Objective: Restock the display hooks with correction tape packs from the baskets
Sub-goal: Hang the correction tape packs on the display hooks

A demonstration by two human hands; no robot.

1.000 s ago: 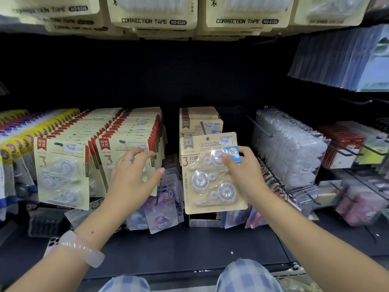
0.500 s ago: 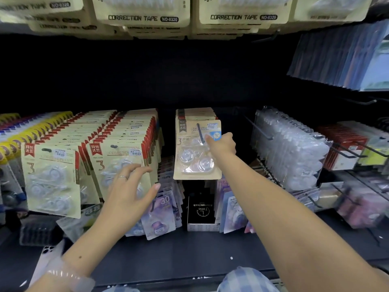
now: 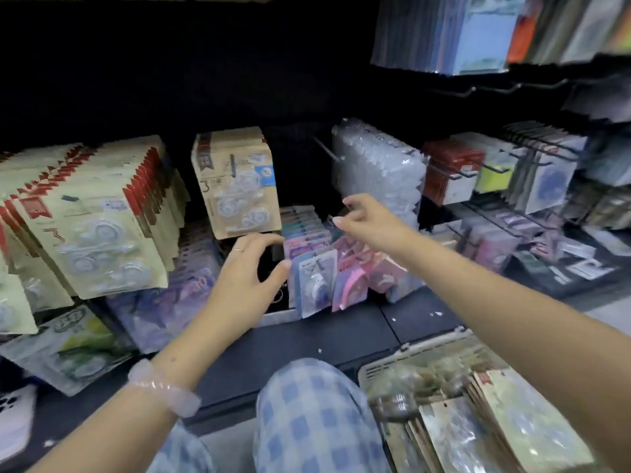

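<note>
A beige correction tape pack (image 3: 239, 196) hangs at the front of a short row on the centre hook. To its left, long rows of red-tabbed correction tape packs (image 3: 92, 233) fill the hooks. A grey basket (image 3: 423, 349) at the bottom right holds more beige packs (image 3: 485, 425). My left hand (image 3: 246, 278) hovers below the centre pack, fingers loosely curved, holding nothing. My right hand (image 3: 365, 221) is in the air to the right of that pack, fingers spread and empty.
Small purple and pink packs (image 3: 317, 268) stand in a row under my hands. Clear blister packs (image 3: 379, 169) hang on the right, with red and yellow items (image 3: 454, 169) beyond. Notebooks (image 3: 478, 32) hang above right. My checked trouser knee (image 3: 314, 414) is at the bottom.
My right hand let go of the beige pack, which now hangs on the centre hook, and drew back right. My left hand moved right, off the red-tabbed packs. The view swung down and right.
</note>
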